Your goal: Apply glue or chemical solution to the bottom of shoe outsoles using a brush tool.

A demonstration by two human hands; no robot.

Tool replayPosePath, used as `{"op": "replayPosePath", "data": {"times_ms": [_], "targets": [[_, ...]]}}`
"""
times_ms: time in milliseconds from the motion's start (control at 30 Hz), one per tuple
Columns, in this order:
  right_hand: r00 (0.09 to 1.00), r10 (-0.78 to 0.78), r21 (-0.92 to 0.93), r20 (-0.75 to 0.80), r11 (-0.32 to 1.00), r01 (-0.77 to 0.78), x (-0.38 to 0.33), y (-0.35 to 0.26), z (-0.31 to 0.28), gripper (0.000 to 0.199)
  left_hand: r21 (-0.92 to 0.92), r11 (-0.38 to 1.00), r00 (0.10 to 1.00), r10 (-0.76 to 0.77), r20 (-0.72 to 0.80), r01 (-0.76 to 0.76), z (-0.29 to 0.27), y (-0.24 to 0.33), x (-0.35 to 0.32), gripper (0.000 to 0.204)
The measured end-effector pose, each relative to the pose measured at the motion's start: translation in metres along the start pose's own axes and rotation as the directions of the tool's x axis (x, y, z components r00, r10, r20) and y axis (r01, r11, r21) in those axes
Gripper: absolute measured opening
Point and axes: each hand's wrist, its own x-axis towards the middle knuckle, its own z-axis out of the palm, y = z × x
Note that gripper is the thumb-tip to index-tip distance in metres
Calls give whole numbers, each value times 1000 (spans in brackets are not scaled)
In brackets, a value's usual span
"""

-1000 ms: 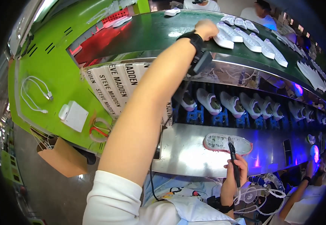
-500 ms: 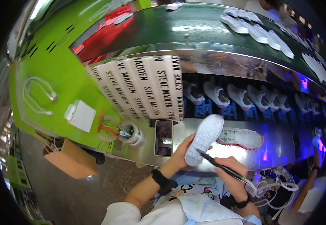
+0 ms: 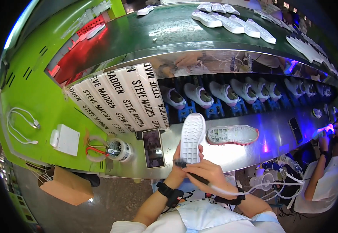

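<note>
white rubber shoe sole (image 3: 192,136) upright at lower centre of frame, tread facing the camera, left hand (image 3: 178,165) gripping its lower end. right hand (image 3: 208,174) closed on a black pen-like tool (image 3: 192,175), tip touching the sole. pink-rimmed sole (image 3: 233,134) lies just right on the steel bench (image 3: 231,153).

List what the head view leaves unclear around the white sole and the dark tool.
- Tool tip: dark tool meets the white sole at its heel; contact too small to judge.
- Left hand: fingers hidden behind the sole.
- Right hand: covers the tool's grip.
- Phone screen: too blurred.
</note>
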Motion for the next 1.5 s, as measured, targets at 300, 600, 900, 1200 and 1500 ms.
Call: {"op": "replayPosePath", "data": {"times_ms": [300,600,900,1200,1500], "targets": [[908,180,322,377,894,-311,25,3,-50,22,389,908,974,-75,-213,155,26,30,10,48],[871,-123,71,476,992,101,27,10,-72,19,451,408,605,-612,-510,793,42,30,42,31],[901,429,302,66,852,-428,13,0,-83,19,243,969,999,-43,-29,49,41,-21,19,57],[978,209,209,-15,957,-201,1,9,-40,25,-137,990,998,46,34,-41,28,-31,18,54],[850,526,476,21,743,-471,12,1,-46,21,205,978,993,59,-101,-37,31,-4,27,65]]}}
